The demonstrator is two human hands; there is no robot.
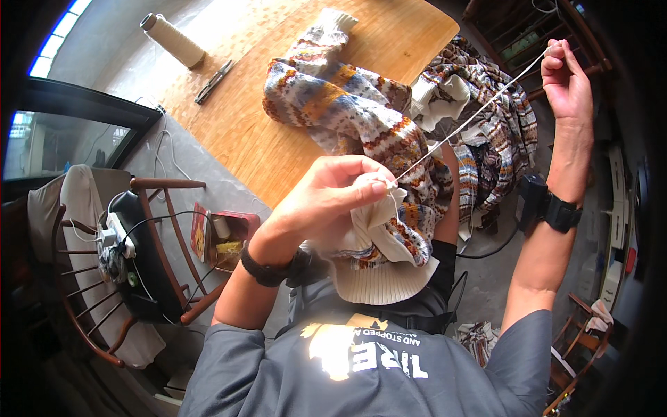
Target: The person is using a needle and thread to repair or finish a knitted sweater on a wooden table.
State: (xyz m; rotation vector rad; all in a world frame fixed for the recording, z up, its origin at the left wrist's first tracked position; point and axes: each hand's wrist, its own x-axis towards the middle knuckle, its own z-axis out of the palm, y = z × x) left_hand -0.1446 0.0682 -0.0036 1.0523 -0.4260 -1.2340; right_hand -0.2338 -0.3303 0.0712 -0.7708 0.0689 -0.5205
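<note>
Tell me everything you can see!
Table: one, light wood, ahead
Yarn cone: one, cream, on table
Snips: one, dark, on table
Patterned sweater: one, multicoloured, draped off table, centre
Knitwear pile: one, multicoloured, right of table
Thread: one, white, stretched toward upper right
Glossy panel: one, black-framed, upper left
Wooden chair: one, brown, left
Red box: one, red, beside chair
Cables: several, black or white, floor and chair
Wristbands: two, black, left and right
T-shirt: one, dark grey, bottom
Left grip: one, bare, pinching the sweater
Right grip: one, bare, holding the thread

Hands (326, 191) hold white yarn (479, 112) taut over patterned knitwear (326, 97), apparently a sweater.
</note>
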